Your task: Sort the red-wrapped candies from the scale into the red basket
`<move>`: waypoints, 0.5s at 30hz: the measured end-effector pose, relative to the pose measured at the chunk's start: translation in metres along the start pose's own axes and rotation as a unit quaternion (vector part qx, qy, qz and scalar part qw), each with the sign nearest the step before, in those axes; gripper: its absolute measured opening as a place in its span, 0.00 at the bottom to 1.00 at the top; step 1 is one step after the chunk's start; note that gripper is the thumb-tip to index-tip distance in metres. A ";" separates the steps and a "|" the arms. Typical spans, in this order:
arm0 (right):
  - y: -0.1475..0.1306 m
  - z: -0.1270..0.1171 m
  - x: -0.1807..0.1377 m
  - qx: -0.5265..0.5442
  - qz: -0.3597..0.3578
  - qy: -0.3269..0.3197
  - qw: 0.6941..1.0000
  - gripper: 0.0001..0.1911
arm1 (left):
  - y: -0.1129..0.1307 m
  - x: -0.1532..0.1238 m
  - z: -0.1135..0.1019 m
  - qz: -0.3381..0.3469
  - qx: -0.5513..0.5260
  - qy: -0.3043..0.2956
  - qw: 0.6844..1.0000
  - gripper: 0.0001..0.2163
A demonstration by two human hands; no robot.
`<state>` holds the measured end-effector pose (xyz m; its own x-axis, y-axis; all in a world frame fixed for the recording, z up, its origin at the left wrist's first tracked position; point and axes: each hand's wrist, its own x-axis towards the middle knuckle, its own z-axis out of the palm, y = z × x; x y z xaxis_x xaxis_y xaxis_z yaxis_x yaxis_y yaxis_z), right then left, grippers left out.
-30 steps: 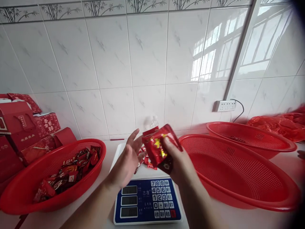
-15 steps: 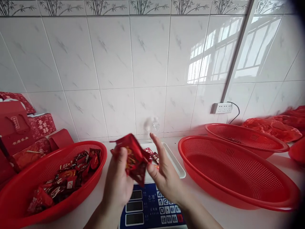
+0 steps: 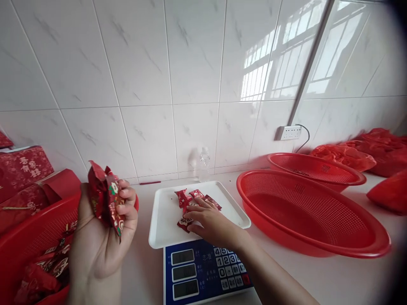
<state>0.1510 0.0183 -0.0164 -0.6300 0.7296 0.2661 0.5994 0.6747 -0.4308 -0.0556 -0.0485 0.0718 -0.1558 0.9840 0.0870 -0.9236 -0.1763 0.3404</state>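
Observation:
My left hand (image 3: 98,250), raised over the edge of the left basket, is closed around red wrapped snack packets (image 3: 110,197); one shows green and white print. How many are in the grip I cannot tell. Above the white scale tray (image 3: 165,231), my right hand (image 3: 208,218) lies palm down with its fingers stretched out over several small red packets (image 3: 182,197). Its fingers touch or hover just above them and partly hide them. The digital scale (image 3: 206,275) sits below the tray, its keypad partly covered by my right forearm.
The red left basket (image 3: 19,228) holds many packets. At the right stand two red perforated baskets (image 3: 305,212). A clear bottle (image 3: 204,163) and a thin red stick-like item (image 3: 150,183) are near the tiled wall. Red boxes (image 3: 25,167) and red plastic bags (image 3: 378,148) flank the counter.
My hands have parted. The left has moved left and up with the red packets; the right has gone down onto the packets on the tray. The view has tilted downward.

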 end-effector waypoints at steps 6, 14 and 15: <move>0.012 -0.009 -0.002 -0.006 0.018 0.023 1.000 0.10 | 0.004 -0.001 -0.001 -0.004 -0.024 -0.012 1.000 0.15; 0.020 -0.011 0.038 -0.061 0.046 -0.010 0.997 0.21 | 0.008 -0.013 -0.002 0.013 -0.027 -0.090 0.996 0.14; 0.019 -0.011 0.046 -0.072 0.047 -0.027 0.996 0.22 | 0.009 -0.015 -0.002 0.014 -0.027 -0.102 0.994 0.15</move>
<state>0.1384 0.0661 -0.0030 -0.5917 0.7854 0.1815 0.7188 0.6160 -0.3222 -0.0626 -0.0651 0.0714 -0.1117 0.9520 0.2851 -0.9384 -0.1954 0.2850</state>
